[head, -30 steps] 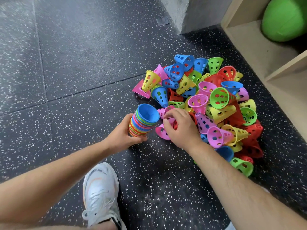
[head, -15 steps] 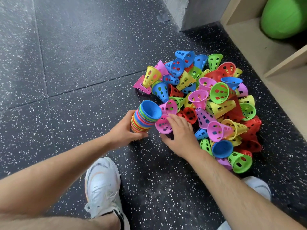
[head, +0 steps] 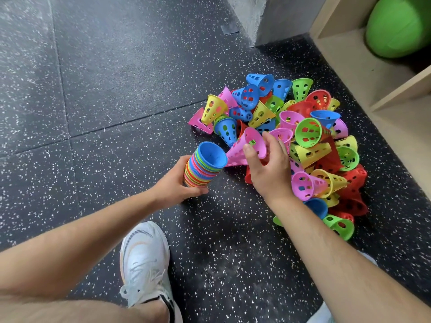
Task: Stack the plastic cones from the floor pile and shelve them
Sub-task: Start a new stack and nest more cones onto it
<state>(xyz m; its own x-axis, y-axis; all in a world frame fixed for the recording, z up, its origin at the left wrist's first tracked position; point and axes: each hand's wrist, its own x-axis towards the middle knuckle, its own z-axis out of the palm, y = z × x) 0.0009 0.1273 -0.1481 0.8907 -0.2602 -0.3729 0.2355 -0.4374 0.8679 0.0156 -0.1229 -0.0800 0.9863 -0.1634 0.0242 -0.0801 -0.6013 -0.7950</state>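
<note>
Underfoot: black rubber floor (head: 116, 89), white-flecked, tile seams showing. Grey wall corner (head: 268, 17) and pale wooden shelf (head: 349, 54) upper right, green ball (head: 401, 26) inside. Loose pile (head: 307, 132) of perforated cones in blue, yellow, pink, green and red lies beside shelf. Left hand (head: 175, 185) wraps tilted multicolour stack (head: 205, 166), blue cone topmost, left of pile. Right hand (head: 268, 173) pinches pink cone (head: 247, 148) at wide rim, narrow end just beside stack's mouth.

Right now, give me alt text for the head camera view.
The right hand holds a pink cone beside the stack gripped by the left hand, next to a pile of colored cones on the dark floor. A shelf with a green ball stands at right.
</note>
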